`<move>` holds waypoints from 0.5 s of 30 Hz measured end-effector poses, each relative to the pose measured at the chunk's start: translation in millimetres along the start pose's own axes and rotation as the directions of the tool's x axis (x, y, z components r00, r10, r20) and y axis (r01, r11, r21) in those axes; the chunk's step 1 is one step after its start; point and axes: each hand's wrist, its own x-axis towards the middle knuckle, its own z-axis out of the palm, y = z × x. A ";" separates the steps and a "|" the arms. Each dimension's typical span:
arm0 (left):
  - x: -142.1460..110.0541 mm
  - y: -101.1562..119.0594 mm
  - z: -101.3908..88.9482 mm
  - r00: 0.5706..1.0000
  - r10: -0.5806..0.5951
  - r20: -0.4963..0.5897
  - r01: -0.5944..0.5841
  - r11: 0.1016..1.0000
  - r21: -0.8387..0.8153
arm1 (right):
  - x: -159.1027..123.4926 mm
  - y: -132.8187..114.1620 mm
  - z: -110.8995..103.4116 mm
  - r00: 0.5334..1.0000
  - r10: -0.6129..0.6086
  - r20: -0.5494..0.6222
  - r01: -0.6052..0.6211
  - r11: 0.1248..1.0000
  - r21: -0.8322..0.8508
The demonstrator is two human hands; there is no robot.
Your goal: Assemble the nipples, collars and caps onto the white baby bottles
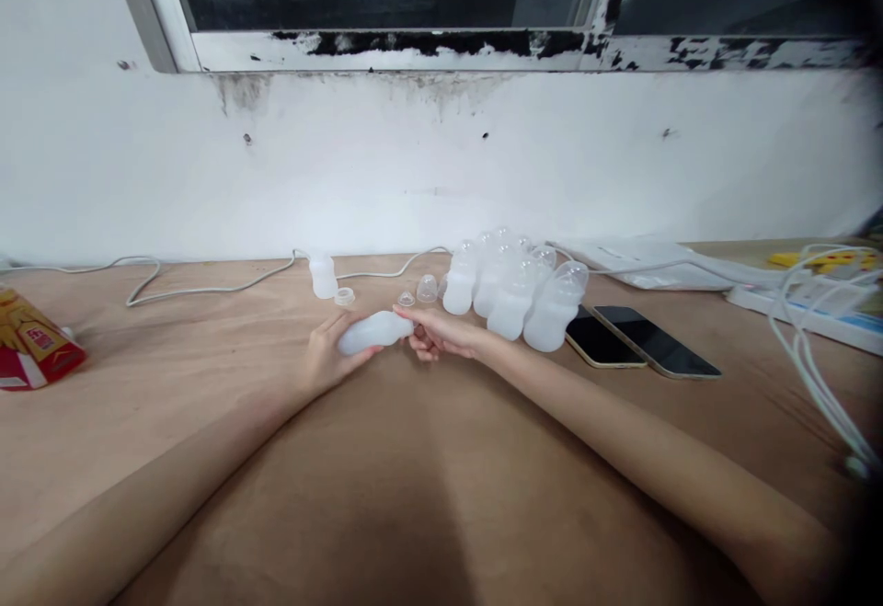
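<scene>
A frosted white baby bottle (374, 333) lies sideways between my hands, above the table. My left hand (329, 353) wraps round its base end. At the neck end, the fingers of my right hand (441, 332) are closed on the bottle; whatever is at its mouth is hidden by them. Just beyond lie a clear nipple (407, 298) and a clear dome cap (427, 289). Farther left, an uncapped bottle (322, 276) stands upright, with a white collar ring (345, 296) beside it.
Several capped bottles (509, 298) stand grouped right of centre. Two phones (638, 339) lie beside them, near a white plastic bag (662, 266) and a power strip (820, 312) with cables. A red snack box (38, 339) is at the far left. A white cable (207, 293) runs along the wall.
</scene>
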 end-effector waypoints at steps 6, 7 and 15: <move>9.9 -10.7 -1.7 0.911 -0.363 -0.196 0.326 0.925 -0.195 | 32.0 -24.7 -27.3 0.768 -0.446 -0.460 -0.155 0.568 -0.808; 10.7 -12.1 -2.4 0.884 -0.418 -0.211 0.370 0.900 -0.231 | 39.6 -25.9 -30.4 0.757 -0.457 -0.467 -0.227 0.487 -0.844; 10.3 -11.4 -2.2 0.889 -0.421 -0.179 0.363 0.888 -0.284 | 95.6 -21.9 -50.5 0.820 -0.246 -0.517 -0.370 0.462 -0.806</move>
